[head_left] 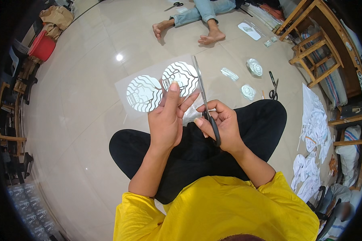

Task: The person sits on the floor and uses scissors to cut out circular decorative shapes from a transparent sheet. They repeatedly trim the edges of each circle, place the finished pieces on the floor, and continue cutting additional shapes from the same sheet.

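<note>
My left hand (167, 118) grips a clear sheet (122, 89), thumb on top and fingers beneath. Two round white decals with dark wavy lines show on it: a left decal (138, 94) and a right decal (181, 71), partly under my thumb. In my right hand (225, 124) is a pair of scissors (214, 128) with black handles, my fingers closed around them. Their long metal blades point away from me, along the sheet's right edge beside the right decal. Whether the blades are apart is hard to tell.
On the tiled floor to the right lie cut decals (248, 92) and other black scissors (274, 86). White scraps (315, 124) pile farther right, near a wooden stool (317, 56). Another person's bare feet (211, 37) are ahead. A red bucket (43, 46) stands far left.
</note>
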